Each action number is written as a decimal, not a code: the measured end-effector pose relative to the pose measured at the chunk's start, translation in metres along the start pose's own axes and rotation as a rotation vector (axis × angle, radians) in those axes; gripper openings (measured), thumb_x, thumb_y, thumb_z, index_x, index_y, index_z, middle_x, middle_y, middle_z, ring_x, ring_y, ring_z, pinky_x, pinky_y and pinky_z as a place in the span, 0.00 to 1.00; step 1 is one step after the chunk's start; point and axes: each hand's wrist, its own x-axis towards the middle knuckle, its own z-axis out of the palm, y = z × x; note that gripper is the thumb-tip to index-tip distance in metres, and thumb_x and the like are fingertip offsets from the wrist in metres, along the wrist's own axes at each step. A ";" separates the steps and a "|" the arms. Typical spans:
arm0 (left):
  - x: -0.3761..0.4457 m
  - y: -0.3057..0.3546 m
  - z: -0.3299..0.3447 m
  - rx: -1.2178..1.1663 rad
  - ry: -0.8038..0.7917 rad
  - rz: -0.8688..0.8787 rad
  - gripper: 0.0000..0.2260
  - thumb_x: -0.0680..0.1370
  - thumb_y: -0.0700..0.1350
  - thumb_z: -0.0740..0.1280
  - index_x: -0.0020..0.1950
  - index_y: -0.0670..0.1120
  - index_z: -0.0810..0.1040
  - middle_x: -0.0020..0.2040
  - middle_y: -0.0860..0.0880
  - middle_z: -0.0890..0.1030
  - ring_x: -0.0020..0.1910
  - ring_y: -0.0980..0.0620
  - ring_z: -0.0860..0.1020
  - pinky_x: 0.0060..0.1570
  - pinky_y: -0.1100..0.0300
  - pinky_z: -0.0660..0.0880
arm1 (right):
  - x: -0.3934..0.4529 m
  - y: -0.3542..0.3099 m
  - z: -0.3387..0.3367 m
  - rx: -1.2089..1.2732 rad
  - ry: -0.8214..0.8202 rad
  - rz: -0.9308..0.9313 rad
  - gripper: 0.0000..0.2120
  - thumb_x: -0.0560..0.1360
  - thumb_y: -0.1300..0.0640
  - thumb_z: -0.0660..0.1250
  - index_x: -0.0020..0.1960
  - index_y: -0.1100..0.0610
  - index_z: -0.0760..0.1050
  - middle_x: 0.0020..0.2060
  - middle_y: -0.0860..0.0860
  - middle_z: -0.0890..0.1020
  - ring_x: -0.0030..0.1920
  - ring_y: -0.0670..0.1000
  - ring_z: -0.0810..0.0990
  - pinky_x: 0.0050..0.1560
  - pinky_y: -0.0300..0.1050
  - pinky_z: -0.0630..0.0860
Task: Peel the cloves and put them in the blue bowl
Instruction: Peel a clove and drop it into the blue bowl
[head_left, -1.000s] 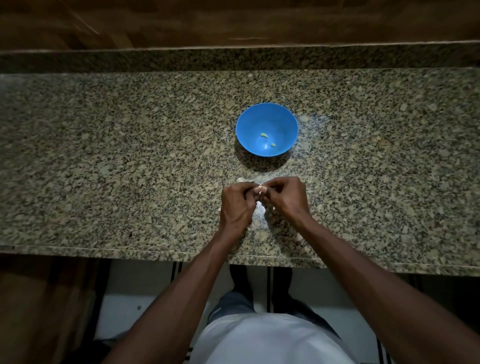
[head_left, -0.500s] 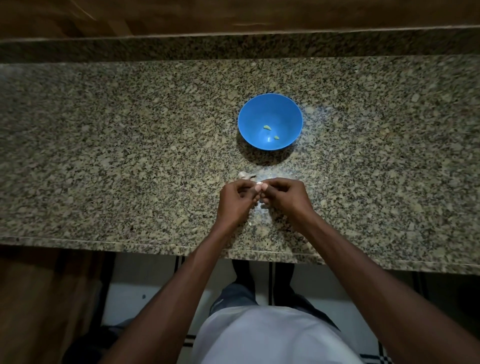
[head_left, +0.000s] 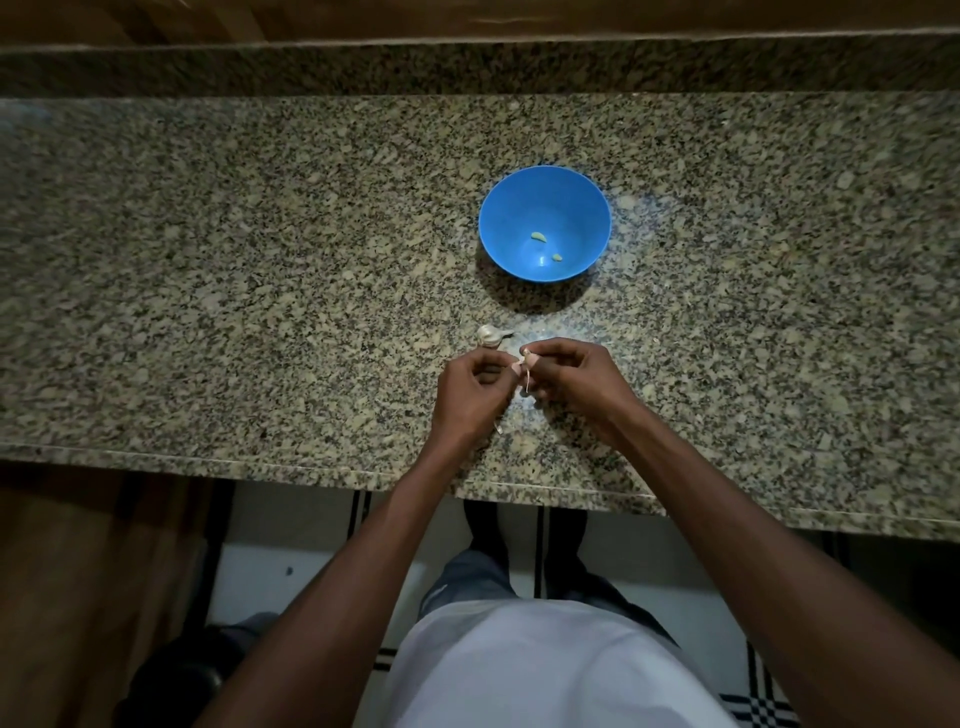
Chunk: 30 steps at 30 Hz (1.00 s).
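A blue bowl (head_left: 544, 223) sits on the speckled granite desk (head_left: 260, 260), and everything else is placed from it. Inside the bowl lie two small pale peeled garlic cloves (head_left: 539, 237), one near the middle of its floor and a smaller one just nearer the person. On the desk in front of the bowl, toward the person and slightly to its left side, rests a piece of garlic bulb (head_left: 491, 335) with its papery skin on, apart from the bowl. Just beyond that, nearer the desk's front edge, both hands meet above the stone. The left hand (head_left: 470, 395) has its fingers curled, and the right hand (head_left: 574, 382) is curled too; between their fingertips they pinch a single garlic clove (head_left: 525, 361). A thin strip of skin (head_left: 527, 382) hangs down from the clove between the two hands. Another pale scrap (head_left: 498, 429) shows by the left wrist, though what it is cannot be told.
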 end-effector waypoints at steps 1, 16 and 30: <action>-0.001 -0.001 -0.001 0.025 0.016 0.005 0.08 0.77 0.46 0.77 0.51 0.43 0.85 0.44 0.50 0.86 0.42 0.59 0.84 0.44 0.64 0.82 | 0.000 0.001 0.000 0.007 0.007 0.007 0.07 0.79 0.62 0.73 0.56 0.63 0.84 0.42 0.64 0.86 0.41 0.59 0.82 0.48 0.56 0.81; -0.006 0.006 -0.005 -0.073 -0.041 0.058 0.10 0.77 0.47 0.76 0.56 0.43 0.86 0.49 0.49 0.87 0.49 0.54 0.86 0.50 0.58 0.83 | -0.005 -0.001 -0.010 -0.084 -0.050 -0.037 0.11 0.77 0.57 0.76 0.55 0.63 0.83 0.45 0.60 0.88 0.43 0.55 0.86 0.46 0.50 0.83; 0.005 0.011 0.009 0.362 0.091 0.033 0.07 0.80 0.47 0.73 0.51 0.43 0.84 0.45 0.49 0.84 0.44 0.52 0.83 0.44 0.54 0.82 | -0.005 -0.006 0.003 -0.411 0.106 -0.305 0.05 0.75 0.56 0.78 0.50 0.56 0.87 0.40 0.46 0.87 0.40 0.42 0.87 0.40 0.38 0.82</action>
